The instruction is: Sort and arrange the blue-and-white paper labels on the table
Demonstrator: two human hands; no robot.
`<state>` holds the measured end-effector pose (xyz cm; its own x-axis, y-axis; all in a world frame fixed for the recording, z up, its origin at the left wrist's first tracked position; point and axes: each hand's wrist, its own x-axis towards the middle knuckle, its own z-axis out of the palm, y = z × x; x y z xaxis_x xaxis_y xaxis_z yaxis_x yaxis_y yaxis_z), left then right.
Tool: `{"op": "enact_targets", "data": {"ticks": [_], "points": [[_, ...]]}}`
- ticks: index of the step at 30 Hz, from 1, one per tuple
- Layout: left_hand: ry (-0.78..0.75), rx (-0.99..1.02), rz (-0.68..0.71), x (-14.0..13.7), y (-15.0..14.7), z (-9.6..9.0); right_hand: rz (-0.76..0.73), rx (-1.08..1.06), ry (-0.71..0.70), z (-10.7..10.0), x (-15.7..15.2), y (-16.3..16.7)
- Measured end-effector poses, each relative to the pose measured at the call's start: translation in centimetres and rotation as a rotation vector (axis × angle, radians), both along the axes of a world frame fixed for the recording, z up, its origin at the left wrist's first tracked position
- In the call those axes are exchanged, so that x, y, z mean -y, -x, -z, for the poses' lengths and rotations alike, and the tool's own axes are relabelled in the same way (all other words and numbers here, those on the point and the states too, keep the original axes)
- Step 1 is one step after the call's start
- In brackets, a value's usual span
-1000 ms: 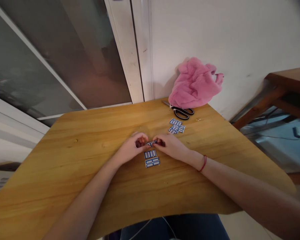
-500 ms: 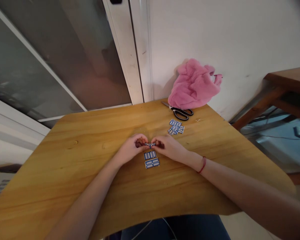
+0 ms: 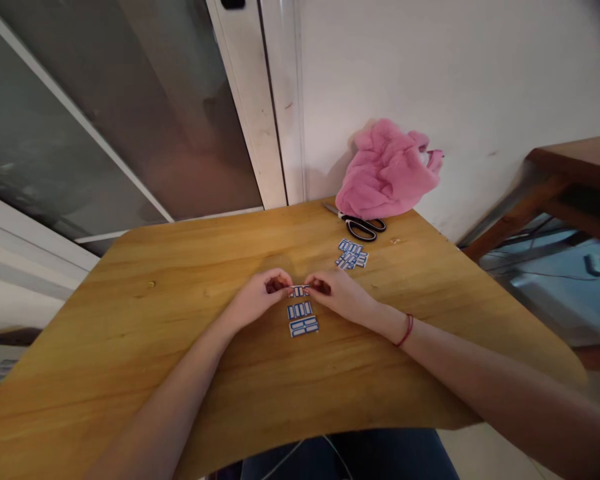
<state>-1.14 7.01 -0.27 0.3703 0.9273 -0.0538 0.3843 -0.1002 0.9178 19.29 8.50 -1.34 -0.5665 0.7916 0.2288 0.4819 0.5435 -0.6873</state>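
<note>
A small sticker label sheet (image 3: 299,291), white boxes framed in blue, is pinched at its two ends. My left hand (image 3: 266,293) grips the left end between thumb and finger. At the right end, my right hand (image 3: 337,293) closes on it in the same way; a red string circles that wrist. Just below on the table lies a second label sheet (image 3: 299,311) with upright boxes. Nearest to me is a third label sheet (image 3: 304,326) with sideways boxes. Several more label sheets lie overlapping in a pile (image 3: 352,255) up and right of my right hand.
Black-handled scissors (image 3: 363,227) lie beyond the pile, their blades pointing to the back left. Pink plush fabric (image 3: 387,170) sits at the table's back edge against the wall. A tiny yellowish bit (image 3: 152,284) is on the left of the wooden table (image 3: 180,253).
The held label sheet has tipped from nearly edge-on to show its printed boxes. Both hands stay almost in place, the left shifting slightly left.
</note>
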Motion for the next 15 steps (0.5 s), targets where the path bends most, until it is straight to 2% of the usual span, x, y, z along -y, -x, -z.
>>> {"op": "enact_targets", "data": {"ticks": [9, 15], "points": [[0.031, -0.105, -0.059, 0.11, -0.01, -0.63, 0.098, 0.106, -0.053, -0.08, 0.11, 0.85], [0.018, -0.14, -0.073, 0.31, -0.06, -0.42, 0.128, 0.135, -0.016, -0.65, 0.43, 0.79]]}}
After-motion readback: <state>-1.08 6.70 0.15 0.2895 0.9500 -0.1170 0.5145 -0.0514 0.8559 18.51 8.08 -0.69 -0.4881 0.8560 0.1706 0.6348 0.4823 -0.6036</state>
